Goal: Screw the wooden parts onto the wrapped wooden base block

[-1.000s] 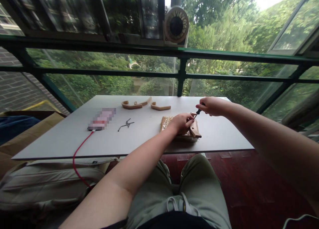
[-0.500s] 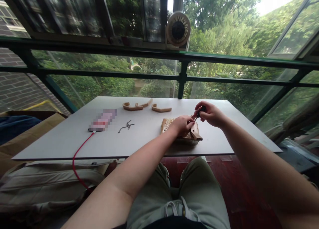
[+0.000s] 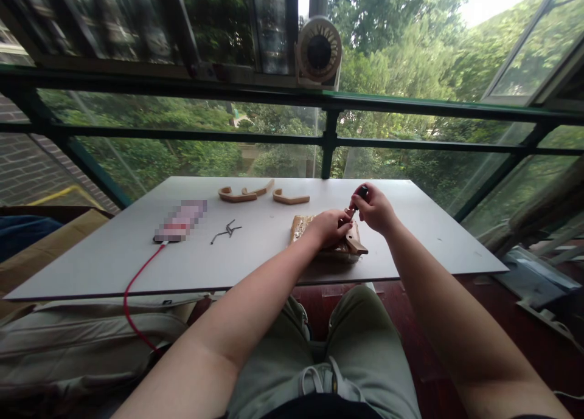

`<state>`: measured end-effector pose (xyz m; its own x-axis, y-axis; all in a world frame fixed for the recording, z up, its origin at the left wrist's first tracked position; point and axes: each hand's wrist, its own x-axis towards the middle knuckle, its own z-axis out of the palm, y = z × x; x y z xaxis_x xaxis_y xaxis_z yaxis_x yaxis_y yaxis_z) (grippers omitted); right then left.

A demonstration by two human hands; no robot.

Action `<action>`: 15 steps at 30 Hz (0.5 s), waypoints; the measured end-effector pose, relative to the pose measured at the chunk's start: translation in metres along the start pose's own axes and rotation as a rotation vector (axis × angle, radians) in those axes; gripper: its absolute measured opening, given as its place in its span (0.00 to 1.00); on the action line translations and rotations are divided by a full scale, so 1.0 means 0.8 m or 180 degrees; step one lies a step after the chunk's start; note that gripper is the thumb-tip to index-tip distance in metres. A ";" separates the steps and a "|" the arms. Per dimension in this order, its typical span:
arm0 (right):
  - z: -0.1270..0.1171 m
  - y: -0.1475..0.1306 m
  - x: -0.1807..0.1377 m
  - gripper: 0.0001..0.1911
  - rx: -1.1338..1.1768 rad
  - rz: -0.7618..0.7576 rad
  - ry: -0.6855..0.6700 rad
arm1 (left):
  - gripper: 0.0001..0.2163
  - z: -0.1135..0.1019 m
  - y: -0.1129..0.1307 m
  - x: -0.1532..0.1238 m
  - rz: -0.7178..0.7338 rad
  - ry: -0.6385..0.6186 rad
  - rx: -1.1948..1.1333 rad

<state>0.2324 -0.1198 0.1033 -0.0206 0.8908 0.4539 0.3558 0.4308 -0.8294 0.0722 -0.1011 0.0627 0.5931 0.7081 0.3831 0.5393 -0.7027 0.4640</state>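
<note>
Head view, surface: a flat white surface [image 3: 255,258] carries everything being handled.
Wrapped block: a brownish rectangular block [image 3: 299,225] in shiny clear wrapping lies near the front edge, right of the middle.
Wooden piece: a pale brown, angular wooden piece [image 3: 357,245] with a dark round hole lies aslant on the block, its near end jutting past the block's right side.
Left hand: the left hand [image 3: 328,227] rests over the block, fingers drawn narrow and holding the wooden piece towards its far end.
Right hand: the right hand [image 3: 374,209] is just beside the left, fingers curled round a slim black-handled tool [image 3: 363,191].
Tool tip: it points down towards the left fingertips; it looks like a screwdriver, though the tip is too small and covered to be sure.
Wooden hooks: three pale brown, curved wooden hooks [image 3: 291,197] lie along the far side, well apart from the block.
Metal keys: thin dark grey bent metal keys [image 3: 228,230] lie crossed, left of the block.
Phone: a pixelated pinkish phone [image 3: 181,222] lies farther left, a red cable [image 3: 133,285] running from it over the front edge.
</note>
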 end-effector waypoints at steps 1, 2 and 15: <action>0.001 0.002 -0.001 0.11 0.0006 0.0003 0.0038 | 0.11 0.000 0.000 0.000 -0.0006 -0.0003 0.0001; 0.001 0.003 -0.003 0.12 0.0009 0.0003 0.0069 | 0.11 0.000 0.000 -0.001 -0.0016 -0.0003 0.0001; -0.012 0.002 -0.019 0.14 0.0352 0.0057 -0.0277 | 0.11 -0.003 0.002 -0.003 -0.0034 0.0042 -0.0032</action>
<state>0.2419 -0.1343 0.0983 -0.0979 0.9056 0.4127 0.2517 0.4238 -0.8701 0.0702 -0.1038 0.0645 0.5794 0.7165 0.3885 0.5395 -0.6945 0.4761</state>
